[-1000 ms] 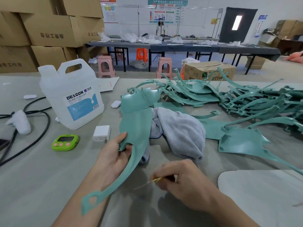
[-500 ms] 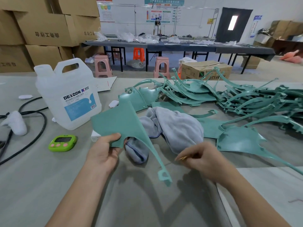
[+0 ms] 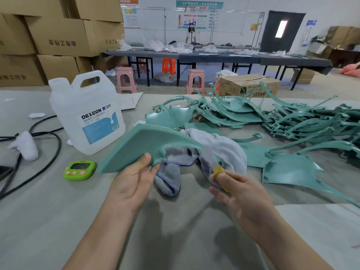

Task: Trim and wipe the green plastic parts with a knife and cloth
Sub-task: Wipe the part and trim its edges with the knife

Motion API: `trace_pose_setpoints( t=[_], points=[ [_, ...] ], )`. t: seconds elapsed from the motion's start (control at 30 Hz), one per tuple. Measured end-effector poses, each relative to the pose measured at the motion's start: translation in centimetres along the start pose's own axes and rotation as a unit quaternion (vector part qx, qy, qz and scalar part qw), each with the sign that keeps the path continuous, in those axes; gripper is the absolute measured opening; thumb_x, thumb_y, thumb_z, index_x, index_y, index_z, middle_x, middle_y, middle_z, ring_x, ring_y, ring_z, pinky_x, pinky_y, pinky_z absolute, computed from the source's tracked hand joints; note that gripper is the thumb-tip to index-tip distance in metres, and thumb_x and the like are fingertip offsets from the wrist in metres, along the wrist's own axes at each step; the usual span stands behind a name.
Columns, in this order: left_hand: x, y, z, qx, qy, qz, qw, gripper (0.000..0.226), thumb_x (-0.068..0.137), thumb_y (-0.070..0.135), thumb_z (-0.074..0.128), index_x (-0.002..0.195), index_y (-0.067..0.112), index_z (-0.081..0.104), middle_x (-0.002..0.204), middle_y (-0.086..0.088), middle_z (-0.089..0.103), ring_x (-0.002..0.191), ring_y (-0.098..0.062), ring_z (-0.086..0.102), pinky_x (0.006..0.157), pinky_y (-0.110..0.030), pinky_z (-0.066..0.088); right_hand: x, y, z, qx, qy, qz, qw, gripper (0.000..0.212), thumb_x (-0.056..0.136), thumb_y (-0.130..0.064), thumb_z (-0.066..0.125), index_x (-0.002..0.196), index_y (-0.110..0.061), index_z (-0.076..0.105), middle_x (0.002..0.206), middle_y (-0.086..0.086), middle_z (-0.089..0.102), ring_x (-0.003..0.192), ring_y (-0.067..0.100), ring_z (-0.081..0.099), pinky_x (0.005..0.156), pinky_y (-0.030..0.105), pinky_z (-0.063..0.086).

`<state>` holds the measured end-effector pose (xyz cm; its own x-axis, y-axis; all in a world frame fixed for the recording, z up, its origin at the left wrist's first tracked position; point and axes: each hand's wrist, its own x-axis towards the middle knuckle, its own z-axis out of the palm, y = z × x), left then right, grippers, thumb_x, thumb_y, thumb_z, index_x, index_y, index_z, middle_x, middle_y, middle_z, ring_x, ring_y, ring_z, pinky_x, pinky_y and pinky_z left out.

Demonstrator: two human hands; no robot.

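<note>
Near the front of the surface, the person is turning the green part round. A second ago its long arm was hanging down toward the near left. Now the broad plate is lying almost flat, lifted just above the grey cloth, with the arm swinging away to the right. The left hand is pinching the plate's near edge, thumb on top and fingers tucked beneath. The right hand is coming up from the near side to meet that arm, its fingers curled round the yellow handle of the knife. The blade, which was showing earlier, is now hidden or lost in blur, so I cannot tell whether it is touching plastic. To my eye the person is presenting a fresh edge to the knife, so trimming is going on and wiping is not yet beginning on this piece. Far to the right the pile of green parts is waiting, which suggests the job is far from finished.
</note>
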<state>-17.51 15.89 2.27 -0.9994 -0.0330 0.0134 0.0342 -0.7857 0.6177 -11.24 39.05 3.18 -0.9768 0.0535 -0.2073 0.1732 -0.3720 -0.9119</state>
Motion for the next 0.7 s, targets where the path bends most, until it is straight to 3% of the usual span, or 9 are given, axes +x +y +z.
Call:
trace_pose_setpoints(
  t=[0.13, 0.23, 0.33, 0.4, 0.47, 0.57, 0.63, 0.7],
  points=[
    [-0.3, -0.1, -0.4, 0.002, -0.072, -0.013, 0.997, 0.025, 0.071, -0.001, 0.071, 0.085, 0.019, 0.077, 0.099, 0.000, 0.076, 0.102, -0.020, 0.070, 0.082, -0.033, 0.060, 0.2, -0.6, -0.2, 0.139, -0.055, 0.048, 0.988, 0.022, 0.082, -0.021, 0.068, 0.094, -0.006, 0.079, 0.118, 0.012, 0.072, 0.112, 0.027, 0.071, 0.082, 0.041, 0.062],
    [-0.3, 0.1, -0.5, -0.064, -0.137, -0.018, 0.988, 0.028, 0.060, 0.015, 0.094, 0.071, 0.021, 0.069, 0.095, 0.003, 0.075, 0.104, -0.017, 0.071, 0.086, -0.040, 0.059, 0.4, -1.2, -0.2, 0.222, -0.085, 0.074, 0.969, 0.024, 0.089, -0.024, 0.060, 0.086, -0.011, 0.080, 0.127, 0.015, 0.068, 0.121, 0.029, 0.067, 0.081, 0.041, 0.063],
    [-0.3, 0.4, -0.9, -0.156, -0.216, -0.053, 0.962, 0.016, 0.081, 0.007, 0.075, 0.074, 0.011, 0.061, 0.113, -0.010, 0.073, 0.120, -0.029, 0.064, 0.106, -0.049, 0.047, 0.2, -1.6, 0.1, 0.279, -0.086, 0.060, 0.954, 0.023, 0.089, -0.022, 0.061, 0.084, -0.010, 0.080, 0.111, 0.017, 0.072, 0.110, 0.029, 0.071, 0.082, 0.040, 0.063],
    [-0.5, 0.5, -0.8, -0.146, -0.212, -0.053, 0.965, 0.022, 0.093, 0.004, 0.052, 0.075, 0.004, 0.065, 0.132, -0.018, 0.064, 0.136, -0.036, 0.049, 0.119, -0.051, 0.028, 0.0, -1.9, 0.4, 0.312, -0.074, 0.051, 0.946, 0.021, 0.086, -0.019, 0.064, 0.085, -0.007, 0.080, 0.095, 0.015, 0.072, 0.091, 0.025, 0.074, 0.077, 0.036, 0.064],
    [-0.8, 1.0, -0.7, -0.118, -0.206, -0.049, 0.970, 0.024, 0.095, 0.001, 0.049, 0.080, 0.005, 0.068, 0.146, -0.019, 0.054, 0.146, -0.037, 0.036, 0.123, -0.050, 0.017, 0.1, -2.1, 0.6, 0.326, -0.045, 0.041, 0.943, 0.021, 0.084, -0.019, 0.065, 0.084, -0.005, 0.081, 0.088, 0.013, 0.072, 0.081, 0.022, 0.075, 0.074, 0.033, 0.064],
    [-0.8, 0.2, -1.5, -0.098, -0.241, -0.063, 0.964, 0.039, 0.083, -0.016, 0.051, 0.098, 0.015, 0.070, 0.154, -0.015, 0.047, 0.148, -0.034, 0.035, 0.119, -0.051, 0.028, 0.7, -2.6, 0.1, 0.337, 0.025, 0.020, 0.941, 0.023, 0.083, -0.017, 0.066, 0.083, -0.002, 0.082, 0.089, 0.013, 0.076, 0.081, 0.020, 0.077, 0.070, 0.031, 0.064],
    [-0.7, -0.1, -1.7, -0.015, -0.170, -0.028, 0.985, 0.054, 0.069, -0.020, 0.058, 0.111, 0.014, 0.065, 0.141, -0.012, 0.061, 0.140, -0.033, 0.047, 0.114, -0.049, 0.038, 1.1, -3.0, -0.7, 0.337, 0.063, 0.011, 0.939, 0.024, 0.091, -0.016, 0.063, 0.088, 0.000, 0.080, 0.091, 0.015, 0.076, 0.081, 0.020, 0.078, 0.069, 0.031, 0.065],
    [-0.4, -0.3, -1.1, 0.094, -0.081, 0.034, 0.992, 0.050, 0.067, -0.017, 0.060, 0.105, 0.014, 0.070, 0.113, -0.006, 0.074, 0.117, -0.025, 0.066, 0.103, -0.036, 0.053, 1.5, -3.3, -1.6, 0.327, 0.085, 0.008, 0.941, 0.023, 0.099, -0.015, 0.058, 0.097, 0.000, 0.075, 0.091, 0.017, 0.076, 0.080, 0.022, 0.078, 0.069, 0.033, 0.065]
  ],
)
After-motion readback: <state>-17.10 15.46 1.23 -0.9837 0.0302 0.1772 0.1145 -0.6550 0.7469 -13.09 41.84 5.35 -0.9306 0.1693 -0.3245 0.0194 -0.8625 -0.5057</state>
